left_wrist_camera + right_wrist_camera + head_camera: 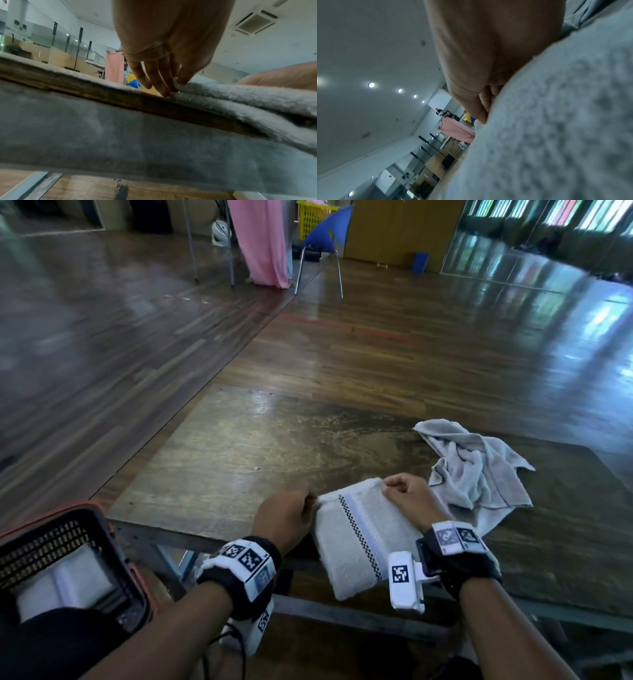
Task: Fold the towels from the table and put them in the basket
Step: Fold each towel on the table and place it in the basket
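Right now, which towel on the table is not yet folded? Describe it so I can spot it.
On the wooden table, look right of both hands. The crumpled grey towel lies loose there, plain and rumpled, unlike the neat white folded towel with its checkered stripe.

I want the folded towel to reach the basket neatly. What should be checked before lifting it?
1. Left hand pinches the folded towel corner: ok.
2. Right hand grips the other far corner: ok.
3. Fold is tidy, layers stacked: ok.
4. Towel lies fully on the table: not ok, its near end hangs over the edge.
5. Basket has room: ok, one folded towel inside, space above.
6. Crumpled towel is clear of the folded one: cannot tell, they look in contact beside the right wrist.
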Motion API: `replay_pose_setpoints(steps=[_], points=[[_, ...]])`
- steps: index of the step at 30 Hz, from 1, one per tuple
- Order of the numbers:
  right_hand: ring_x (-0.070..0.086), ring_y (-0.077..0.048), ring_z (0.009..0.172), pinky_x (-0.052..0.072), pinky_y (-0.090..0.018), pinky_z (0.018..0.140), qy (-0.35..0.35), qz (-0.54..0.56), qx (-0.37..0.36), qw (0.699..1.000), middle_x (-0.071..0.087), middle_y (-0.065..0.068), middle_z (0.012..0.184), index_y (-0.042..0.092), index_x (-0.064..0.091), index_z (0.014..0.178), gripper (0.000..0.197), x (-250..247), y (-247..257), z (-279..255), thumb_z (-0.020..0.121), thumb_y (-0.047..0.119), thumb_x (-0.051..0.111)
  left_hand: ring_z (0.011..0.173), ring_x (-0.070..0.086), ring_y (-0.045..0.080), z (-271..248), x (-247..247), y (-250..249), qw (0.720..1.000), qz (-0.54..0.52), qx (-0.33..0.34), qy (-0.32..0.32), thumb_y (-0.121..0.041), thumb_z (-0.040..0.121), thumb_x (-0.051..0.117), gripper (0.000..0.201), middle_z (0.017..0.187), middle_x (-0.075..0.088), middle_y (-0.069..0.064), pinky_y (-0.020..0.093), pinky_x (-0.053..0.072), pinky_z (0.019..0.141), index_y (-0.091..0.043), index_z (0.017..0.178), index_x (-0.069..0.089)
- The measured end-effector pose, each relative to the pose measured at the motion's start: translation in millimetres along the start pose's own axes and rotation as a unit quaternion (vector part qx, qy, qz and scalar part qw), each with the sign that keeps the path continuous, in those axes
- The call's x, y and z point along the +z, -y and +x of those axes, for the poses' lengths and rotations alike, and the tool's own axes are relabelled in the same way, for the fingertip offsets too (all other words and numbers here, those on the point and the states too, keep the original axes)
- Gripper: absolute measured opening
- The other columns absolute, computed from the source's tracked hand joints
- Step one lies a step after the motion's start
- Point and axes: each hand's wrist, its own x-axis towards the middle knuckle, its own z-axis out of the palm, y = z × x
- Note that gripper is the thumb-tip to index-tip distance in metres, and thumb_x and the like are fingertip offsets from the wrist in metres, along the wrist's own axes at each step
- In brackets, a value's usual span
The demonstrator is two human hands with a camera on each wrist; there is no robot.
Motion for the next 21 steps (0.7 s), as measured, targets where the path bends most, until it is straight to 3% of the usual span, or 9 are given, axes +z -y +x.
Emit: replay_pose_setpoints(steps=[3,7,10,14,17,21], points=[[0.060,-0.013,0.084,0.048,-0.030,0.078,0.005,-0.056,-0.002,0.998,0.064,0.003,0.087,0.018,0.064,0.095,0.015,4.4,-0.2,2.7,0.086,0.029,0.062,0.093,0.057,0.022,1.9,2.9,1.5,1.000,-0.005,0.007,-0.006,-0.033,0.095,0.045,0.021,0.108,0.057,0.001,0.031,0.045,0.069,-0.019,0.104,0.057],[0.058,-0.009,0.080,0.044,-0.024,0.070,0.026,-0.065,0.004,0.998,0.061,0.010,0.081,0.021,0.062,0.097,0.016,0.8,1.5,-1.9,0.084,0.030,0.061,0.095,0.057,0.023,6.0,0.1,2.4,1.000,-0.002,-0.003,0.016,-0.030,0.095,0.046,0.019,0.109,0.054,0.002,0.035,0.048,0.074,-0.018,0.103,0.058],[0.060,-0.011,0.076,0.044,-0.022,0.061,0.082,-0.071,0.022,0.994,0.062,0.005,0.081,0.021,0.058,0.100,0.020,-6.1,2.9,-8.9,0.080,0.022,0.062,0.097,0.057,0.023,9.9,-2.6,2.0,1.000,0.004,-0.001,0.029,-0.028,0.095,0.045,0.020,0.110,0.055,0.003,0.038,0.049,0.079,-0.016,0.102,0.059],[0.060,-0.012,0.074,0.049,-0.029,0.069,0.161,-0.084,0.044,0.982,0.063,0.000,0.084,0.024,0.053,0.100,0.028,-17.5,0.9,-15.8,0.076,0.022,0.066,0.100,0.056,0.022,15.1,-4.6,1.4,0.998,0.031,0.028,0.044,-0.026,0.096,0.042,0.024,0.111,0.057,0.002,0.035,0.047,0.078,-0.015,0.105,0.061],[0.057,-0.009,0.069,0.047,-0.026,0.066,0.140,-0.085,0.028,0.986,0.060,0.003,0.078,0.021,0.053,0.105,0.035,-19.1,-0.5,-17.8,0.075,0.019,0.069,0.098,0.057,0.021,16.8,-4.6,0.3,0.998,0.034,0.037,0.027,-0.026,0.095,0.044,0.020,0.109,0.059,0.000,0.034,0.047,0.076,-0.018,0.104,0.061],[0.058,-0.011,0.077,0.049,-0.028,0.074,0.117,-0.046,0.015,0.992,0.061,0.003,0.083,0.020,0.055,0.110,0.035,-17.7,3.2,-17.4,0.078,0.016,0.068,0.097,0.056,0.020,16.1,-6.1,-0.3,0.999,0.012,0.034,0.009,-0.028,0.094,0.048,0.017,0.105,0.060,-0.001,0.036,0.049,0.077,-0.019,0.100,0.061]])
